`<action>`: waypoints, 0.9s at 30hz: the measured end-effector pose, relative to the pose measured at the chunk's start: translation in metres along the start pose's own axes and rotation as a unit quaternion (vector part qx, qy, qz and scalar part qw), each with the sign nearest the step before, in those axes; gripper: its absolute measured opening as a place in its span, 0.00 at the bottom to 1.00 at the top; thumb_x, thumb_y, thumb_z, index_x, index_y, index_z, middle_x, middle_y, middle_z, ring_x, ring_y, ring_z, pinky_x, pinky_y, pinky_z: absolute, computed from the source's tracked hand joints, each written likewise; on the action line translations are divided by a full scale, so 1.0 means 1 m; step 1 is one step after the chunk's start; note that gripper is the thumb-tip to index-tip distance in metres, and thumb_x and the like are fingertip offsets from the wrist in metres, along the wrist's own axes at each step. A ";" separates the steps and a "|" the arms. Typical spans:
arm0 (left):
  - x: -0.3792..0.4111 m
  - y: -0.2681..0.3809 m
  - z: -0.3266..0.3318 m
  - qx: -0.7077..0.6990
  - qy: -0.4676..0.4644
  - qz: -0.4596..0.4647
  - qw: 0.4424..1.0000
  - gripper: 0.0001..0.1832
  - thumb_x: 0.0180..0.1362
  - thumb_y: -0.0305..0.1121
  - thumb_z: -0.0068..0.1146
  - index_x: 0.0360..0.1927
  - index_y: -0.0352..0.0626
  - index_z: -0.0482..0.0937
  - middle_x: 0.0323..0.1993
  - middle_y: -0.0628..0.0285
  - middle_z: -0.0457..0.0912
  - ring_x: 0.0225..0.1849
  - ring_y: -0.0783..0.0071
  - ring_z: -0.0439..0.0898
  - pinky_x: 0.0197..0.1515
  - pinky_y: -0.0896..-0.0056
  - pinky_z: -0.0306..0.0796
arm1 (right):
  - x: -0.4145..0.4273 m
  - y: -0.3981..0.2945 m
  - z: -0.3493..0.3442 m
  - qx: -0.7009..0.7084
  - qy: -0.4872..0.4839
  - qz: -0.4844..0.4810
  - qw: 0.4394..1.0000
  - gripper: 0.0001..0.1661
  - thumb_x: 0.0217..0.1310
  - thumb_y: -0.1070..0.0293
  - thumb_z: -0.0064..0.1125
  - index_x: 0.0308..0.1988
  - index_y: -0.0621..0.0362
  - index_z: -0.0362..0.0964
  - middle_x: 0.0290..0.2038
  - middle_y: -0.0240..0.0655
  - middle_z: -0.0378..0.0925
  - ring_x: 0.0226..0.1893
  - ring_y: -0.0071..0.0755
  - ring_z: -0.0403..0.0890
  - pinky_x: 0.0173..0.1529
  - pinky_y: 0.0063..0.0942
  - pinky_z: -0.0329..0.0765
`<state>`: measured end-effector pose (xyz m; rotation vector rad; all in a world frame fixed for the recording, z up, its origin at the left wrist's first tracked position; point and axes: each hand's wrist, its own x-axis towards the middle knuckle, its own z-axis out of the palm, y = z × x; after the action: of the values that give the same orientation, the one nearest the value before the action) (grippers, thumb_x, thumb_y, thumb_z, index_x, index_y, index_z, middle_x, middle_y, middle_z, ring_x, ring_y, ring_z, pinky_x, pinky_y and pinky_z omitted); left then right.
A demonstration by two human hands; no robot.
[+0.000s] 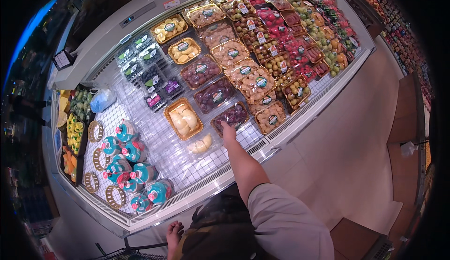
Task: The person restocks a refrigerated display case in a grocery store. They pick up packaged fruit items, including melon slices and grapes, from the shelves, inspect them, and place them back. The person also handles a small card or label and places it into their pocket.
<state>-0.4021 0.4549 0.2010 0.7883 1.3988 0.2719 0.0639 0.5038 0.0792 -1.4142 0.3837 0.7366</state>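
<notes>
My right hand [229, 131] is at the near edge of a film-wrapped tray of dark grapes [235, 114], gripping its rim. One digit lies over the edge and the other fingers are mostly hidden. Two more trays of grapes, a dark one [214, 95] and a redder one [201, 71], sit behind it. To the left are a gold-rimmed tray of pale peeled fruit [183, 118] and a smaller clear pack of pale fruit [201, 144]. Low by my body, outside the case, my left hand [174, 231] hangs with curled fingers; its palm is hidden.
The chilled display case [214, 186] has a raised front rim. Several teal-wrapped round packs [142, 172] and gold rings [106, 158] stand at left. Blueberry boxes [151, 77] and tan fruit trays [230, 53] fill the back and middle. A black cart [132, 252] is below.
</notes>
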 end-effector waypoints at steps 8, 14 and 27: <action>0.013 0.010 -0.006 0.028 -0.030 0.042 0.998 0.10 0.58 0.33 0.48 0.42 0.43 0.71 0.36 0.65 0.76 0.36 0.77 0.74 0.38 0.75 0.67 | -0.091 0.009 -0.058 -0.383 -0.085 -0.170 0.904 0.40 0.49 0.56 0.57 0.56 0.68 0.56 0.57 0.50 0.60 0.58 0.44 0.60 0.60 0.27 0.57; 0.021 0.002 -0.028 0.030 -0.008 0.075 0.997 0.07 0.57 0.34 0.50 0.38 0.44 0.72 0.31 0.68 0.76 0.34 0.79 0.74 0.36 0.77 0.66 | -0.167 0.014 -0.129 -0.693 -0.224 -0.285 0.623 0.38 0.48 0.48 0.55 0.55 0.58 0.60 0.58 0.44 0.59 0.63 0.45 0.51 0.63 0.51 0.44; 0.051 -0.013 -0.051 -0.250 0.079 -0.174 0.949 0.46 0.54 0.62 0.40 0.65 0.48 0.34 0.64 0.48 0.43 0.52 0.53 0.64 0.46 0.50 0.65 | -0.208 0.022 -0.107 -0.799 -0.140 -0.122 0.572 0.50 0.45 0.42 0.57 0.63 0.40 0.41 0.65 0.34 0.39 0.66 0.46 0.33 0.55 0.76 0.39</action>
<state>-0.4436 0.4933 0.1546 0.0980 1.5051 0.3982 -0.0826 0.3507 0.1815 -2.8566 -1.0939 1.0680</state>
